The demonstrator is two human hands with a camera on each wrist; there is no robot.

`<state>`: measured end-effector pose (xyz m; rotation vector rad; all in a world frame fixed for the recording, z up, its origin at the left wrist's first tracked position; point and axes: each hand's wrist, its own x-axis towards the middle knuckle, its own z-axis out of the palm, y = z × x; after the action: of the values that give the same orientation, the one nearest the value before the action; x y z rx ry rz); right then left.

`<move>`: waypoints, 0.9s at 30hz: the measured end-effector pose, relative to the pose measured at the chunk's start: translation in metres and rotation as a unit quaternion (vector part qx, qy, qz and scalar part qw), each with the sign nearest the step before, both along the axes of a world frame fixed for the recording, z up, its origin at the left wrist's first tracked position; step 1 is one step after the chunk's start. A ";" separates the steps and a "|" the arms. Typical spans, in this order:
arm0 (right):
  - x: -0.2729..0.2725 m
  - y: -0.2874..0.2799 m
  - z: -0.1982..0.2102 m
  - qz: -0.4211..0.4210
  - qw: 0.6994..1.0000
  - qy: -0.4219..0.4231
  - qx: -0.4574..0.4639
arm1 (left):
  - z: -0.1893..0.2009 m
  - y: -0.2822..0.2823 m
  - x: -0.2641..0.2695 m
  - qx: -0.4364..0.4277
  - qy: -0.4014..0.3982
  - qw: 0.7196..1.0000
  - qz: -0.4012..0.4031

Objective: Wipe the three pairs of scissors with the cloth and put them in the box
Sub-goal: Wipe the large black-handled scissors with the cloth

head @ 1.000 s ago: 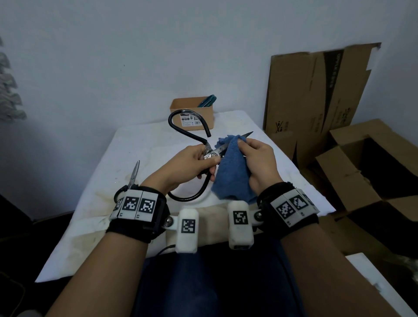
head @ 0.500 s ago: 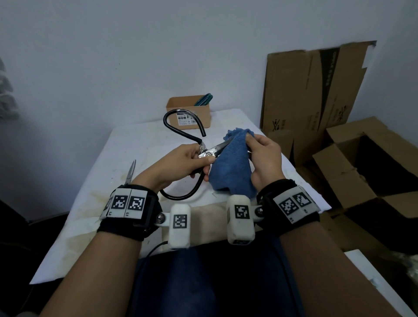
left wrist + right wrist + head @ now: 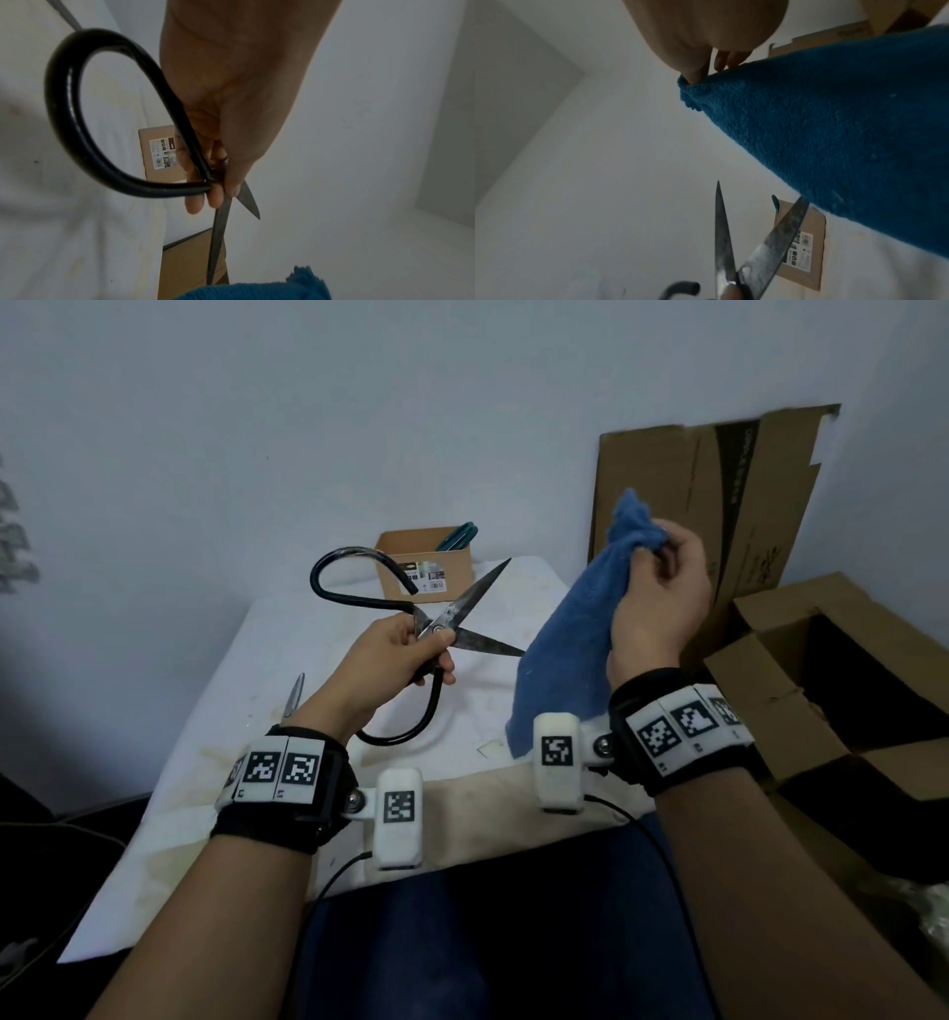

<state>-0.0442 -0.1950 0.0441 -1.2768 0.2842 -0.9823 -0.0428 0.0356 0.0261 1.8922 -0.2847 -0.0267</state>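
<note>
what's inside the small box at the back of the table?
Teal scissor handles stick out of the small box. Its walls hide the blades and anything else inside.

Big black-handled scissors (image 3: 452,618) were up off the table with blades spread open, blue cloth (image 3: 570,649) hung well clear to their right, small silver scissors (image 3: 292,695) lay at the table's left, and teal-handled scissors (image 3: 459,536) poked out of the cardboard box (image 3: 426,567).

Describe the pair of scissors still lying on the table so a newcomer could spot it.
On the white table, look just beyond the left hand. A slim silver pair of scissors lies flat there, closed, unlike the black-handled scissors held open or the teal-handled pair in the box.
</note>
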 end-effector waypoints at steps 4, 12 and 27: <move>0.000 0.007 -0.002 -0.001 0.997 -0.016 -0.076 | 0.003 0.001 0.003 0.054 -0.039 0.996 0.051; 0.007 0.031 -0.019 0.207 0.965 0.157 -0.032 | 0.008 0.001 0.002 0.047 -0.034 0.997 0.054; -0.001 0.043 -0.022 0.428 0.886 0.181 0.019 | 0.001 -0.015 0.004 0.075 -0.043 0.996 0.004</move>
<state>-0.0453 -0.1524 0.0219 -1.3498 0.0016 0.0209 -0.0386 0.0206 0.0267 2.0475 -0.3413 0.0406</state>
